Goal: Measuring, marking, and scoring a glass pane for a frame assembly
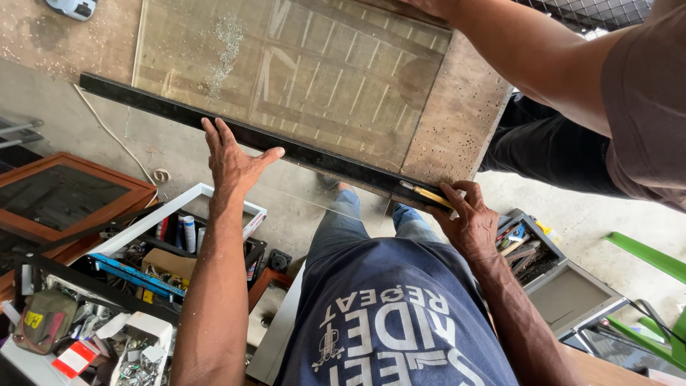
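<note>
Your left hand (232,161) presses flat and open on the black straightedge (250,136) across the glass (314,78); your right hand (468,221) grips a yellow cutter (429,194) at the table's (457,121) near edge.

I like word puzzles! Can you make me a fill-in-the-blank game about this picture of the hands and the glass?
1. The left hand presses flat on a long ____ straightedge.
2. The right hand holds a cutter with a ____ handle.
3. The straightedge lies across a clear sheet of ____ on the table.
4. A second person's bare ____ reaches in from the upper right.

Missing words: black; yellow; glass; arm
</note>
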